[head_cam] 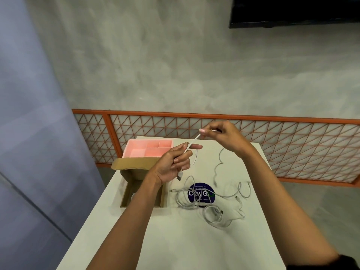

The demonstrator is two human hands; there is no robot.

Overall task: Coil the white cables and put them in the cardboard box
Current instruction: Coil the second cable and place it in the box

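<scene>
Cable (191, 143) stretched in the air between your hands, above the table (175, 240). Your left hand (175, 162) has its fingers curled round it, plug hanging below; your right hand (222, 137), raised higher, pinches it at the fingertips. Box (128, 191) open under your left wrist; other cables (212, 199) loose to its right

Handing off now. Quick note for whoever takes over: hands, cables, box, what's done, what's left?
Left hand grips the held cable near its USB plug; right hand pinches it higher, the rest trailing to the table.
Cardboard box open, left of the loose cables; its inside mostly hidden by the left arm.
Done: no finished coil in view.
Left: coil this cable, box it, then the loose pile.
</scene>
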